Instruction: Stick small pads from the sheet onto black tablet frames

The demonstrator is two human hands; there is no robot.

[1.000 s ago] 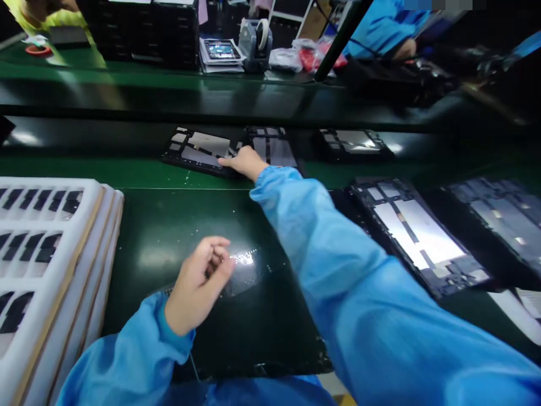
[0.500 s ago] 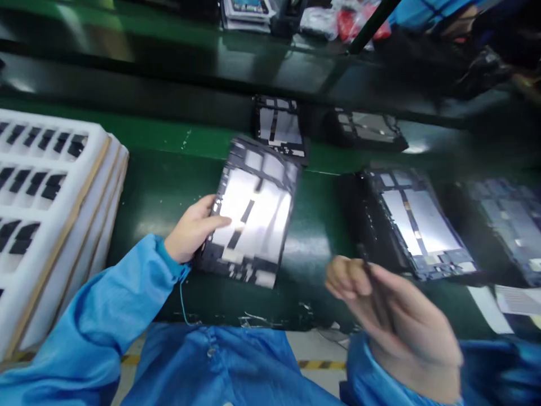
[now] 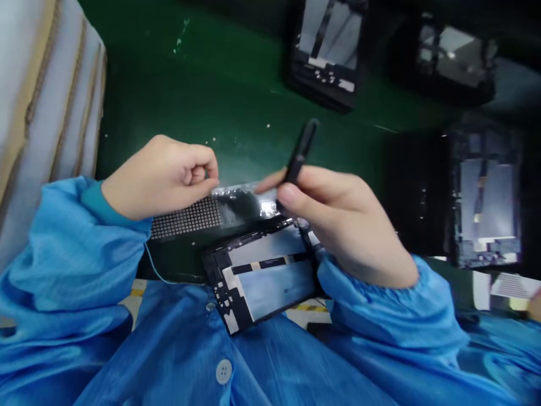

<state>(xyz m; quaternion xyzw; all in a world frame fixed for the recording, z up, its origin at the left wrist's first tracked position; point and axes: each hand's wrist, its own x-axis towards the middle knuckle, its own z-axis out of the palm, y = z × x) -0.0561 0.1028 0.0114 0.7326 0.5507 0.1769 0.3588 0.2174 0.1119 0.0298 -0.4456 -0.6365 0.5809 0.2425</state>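
Right hand: gripping black pen-shaped tool over gridded sheet. Left hand: curled at sheet, grip unclear. Tablet assembly: beside sheet.

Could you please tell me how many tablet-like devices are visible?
4: the bottom device, the top device right of centre, the upper right device, and the device below that. Others may be hidden underneath.

Head view, single: mounted on the wearer's head, facing steeply down at close range; left hand and right hand central, worktop beyond, coat along bottom edge.
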